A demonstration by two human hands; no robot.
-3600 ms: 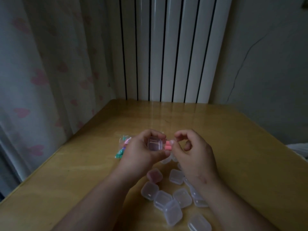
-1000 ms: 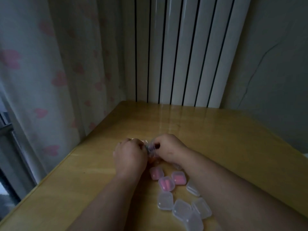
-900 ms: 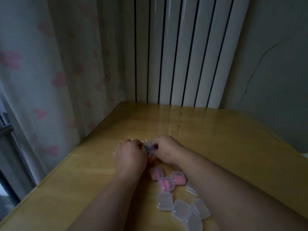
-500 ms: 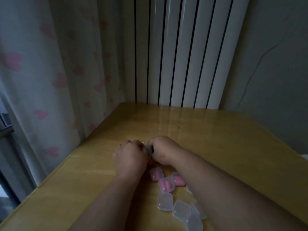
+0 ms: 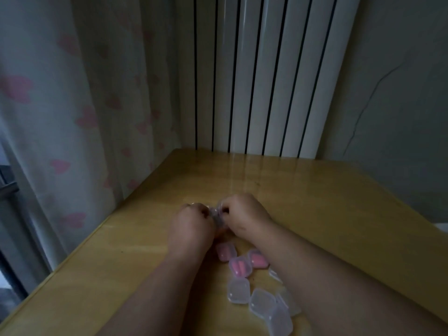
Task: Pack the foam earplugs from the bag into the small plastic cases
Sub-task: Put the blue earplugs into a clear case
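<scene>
A few seconds ago both hands were lifted and held one clear case with a pink plug at its mouth. Now the left hand [image 5: 189,224] and the right hand [image 5: 244,217] are low on the table, knuckles up and fingers curled tight, and both pinch the crumpled clear plastic bag [image 5: 216,214] between them. The small square cases with pink foam earplugs [image 5: 240,266] lie just behind the wrists, three now where only one showed, so I judge that a case is finished and a new plug is being taken out. Whether a plug is already between the fingers I cannot tell. The empty translucent cases [image 5: 238,293] wait nearer to the person, some under the right forearm. All rests on a glossy yellow wooden table [image 5: 327,214], in a corner between a white ribbed radiator [image 5: 266,81], a pale curtain with pink hearts [image 5: 60,105] and a grey wall [image 5: 400,93].
</scene>
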